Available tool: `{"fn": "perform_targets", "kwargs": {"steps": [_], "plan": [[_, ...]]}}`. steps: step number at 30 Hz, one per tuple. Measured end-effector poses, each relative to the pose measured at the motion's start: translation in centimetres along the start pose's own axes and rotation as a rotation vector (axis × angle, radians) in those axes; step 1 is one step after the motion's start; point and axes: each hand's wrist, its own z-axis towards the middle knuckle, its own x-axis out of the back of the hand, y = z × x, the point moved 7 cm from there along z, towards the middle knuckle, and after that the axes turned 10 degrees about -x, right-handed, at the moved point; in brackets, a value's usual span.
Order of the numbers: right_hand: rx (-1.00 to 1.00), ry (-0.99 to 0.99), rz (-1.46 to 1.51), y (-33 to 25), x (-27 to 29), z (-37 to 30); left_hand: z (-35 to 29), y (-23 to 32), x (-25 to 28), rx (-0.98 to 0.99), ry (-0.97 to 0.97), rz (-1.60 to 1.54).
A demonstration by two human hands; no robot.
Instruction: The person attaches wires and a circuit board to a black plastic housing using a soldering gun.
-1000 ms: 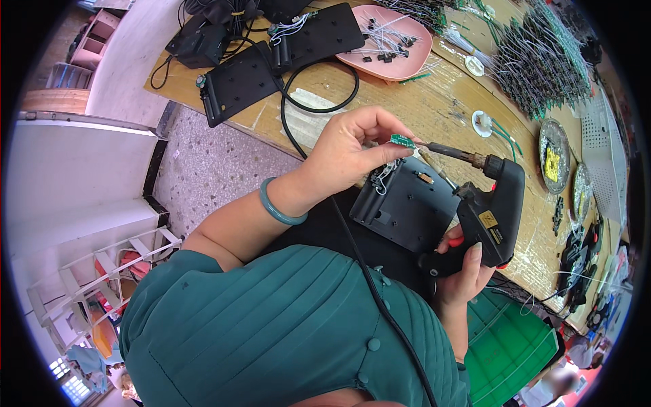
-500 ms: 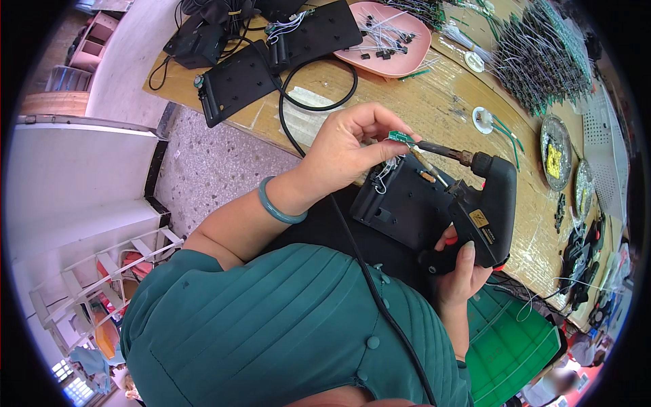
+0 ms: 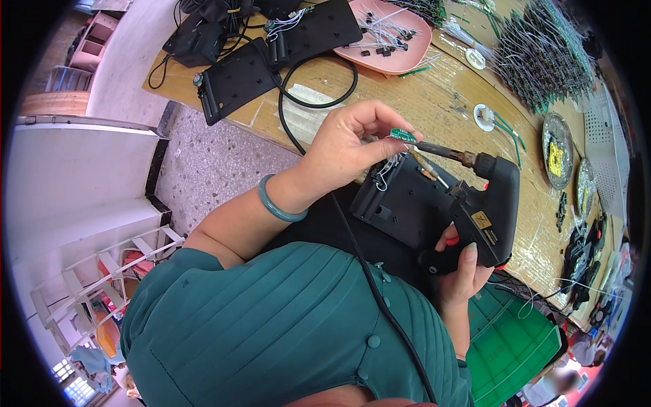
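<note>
Between the thumb and fingers of my left hand is a small green circuit board. My right hand is wrapped round the handle of a black pistol-shaped soldering gun. The gun's dark tip points left and reaches the board's right end; whether it touches cannot be made out. Below the tip runs a thin brass-coloured tube on the gun. Under both hands a black plastic panel lies over my lap at the table edge. Thin white wires come up from its left end, partly hidden by my left hand.
Two more black panels lie at the table's far left beside a coiled black cable. A pink tray holds white-wired black parts. Bundled wired boards and metal dishes stand to the right. A green stool is below.
The soldering gun has shifted very slightly to the right. The circuit board has tilted a little in my left hand. Both grips stay the same.
</note>
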Motion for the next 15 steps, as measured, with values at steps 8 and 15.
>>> {"fn": "perform_targets", "kwargs": {"steps": [8,15], "plan": [[-0.001,0.081,-0.021,-0.26,0.11,0.14,-0.02,-0.11,0.13,-0.003,0.000,0.032],[-0.046,0.027,0.010,0.10,0.12,0.15,-0.02,-0.17,0.11,0.001,-0.002,0.020]]}}
